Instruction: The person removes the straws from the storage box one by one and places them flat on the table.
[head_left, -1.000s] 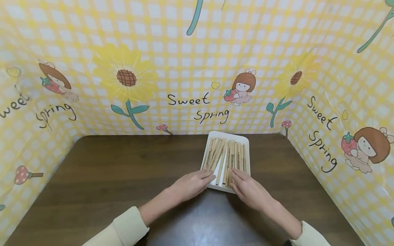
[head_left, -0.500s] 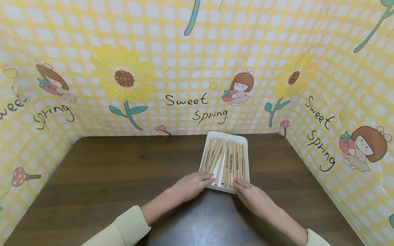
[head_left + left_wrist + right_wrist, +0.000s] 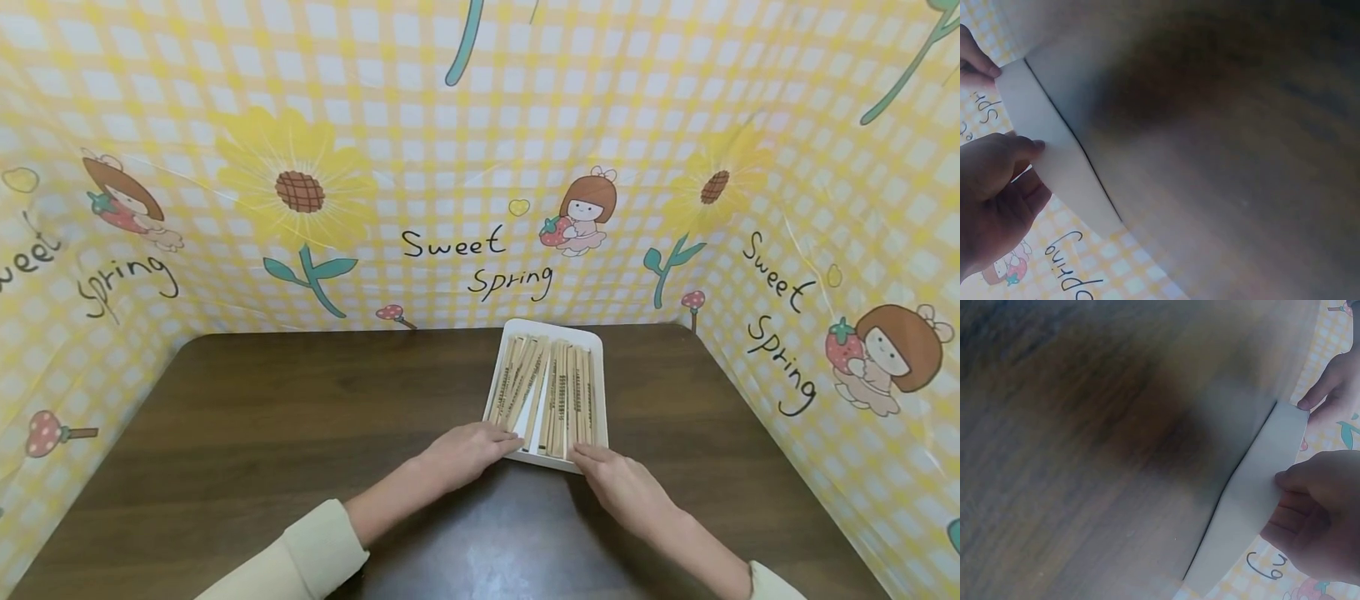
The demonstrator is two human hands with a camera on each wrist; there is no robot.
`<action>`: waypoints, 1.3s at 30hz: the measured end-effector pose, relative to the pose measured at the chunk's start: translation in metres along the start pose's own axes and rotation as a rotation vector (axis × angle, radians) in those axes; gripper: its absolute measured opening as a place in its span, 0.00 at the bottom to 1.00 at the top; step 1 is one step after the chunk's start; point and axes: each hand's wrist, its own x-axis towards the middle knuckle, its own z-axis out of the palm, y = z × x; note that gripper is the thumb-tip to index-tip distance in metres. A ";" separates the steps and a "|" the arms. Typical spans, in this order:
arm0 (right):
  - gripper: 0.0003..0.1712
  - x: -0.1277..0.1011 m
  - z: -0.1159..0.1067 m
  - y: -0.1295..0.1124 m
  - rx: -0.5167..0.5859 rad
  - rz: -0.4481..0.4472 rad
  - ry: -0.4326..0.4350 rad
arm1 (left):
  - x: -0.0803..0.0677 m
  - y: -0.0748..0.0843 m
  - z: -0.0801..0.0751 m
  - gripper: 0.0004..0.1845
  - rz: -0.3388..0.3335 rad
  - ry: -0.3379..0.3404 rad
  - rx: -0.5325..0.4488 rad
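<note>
While both hands sit on the near edge of the white tray, it rests flat on the dark worktop, toward the back right by the patterned backdrop. Left hand pinches the near-left corner, thumb on the outer wall in the left wrist view. Right hand grips the near-right corner the same way. Wooden sticks lie loose lengthwise inside, some crossed. Risk, as I judge it: uneven pull or lift from the near edge alone tips the tray, and sticks slide to the far end or spill.
</note>
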 end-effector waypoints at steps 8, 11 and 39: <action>0.21 -0.001 0.001 -0.001 -0.020 -0.019 0.033 | -0.003 -0.001 0.000 0.19 0.018 0.030 -0.023; 0.22 0.000 0.001 -0.002 -0.022 -0.017 0.024 | -0.004 0.000 -0.002 0.19 0.013 0.020 -0.025; 0.22 0.016 0.011 -0.010 0.029 -0.092 -0.008 | -0.030 0.008 -0.019 0.18 -0.139 -0.013 -0.100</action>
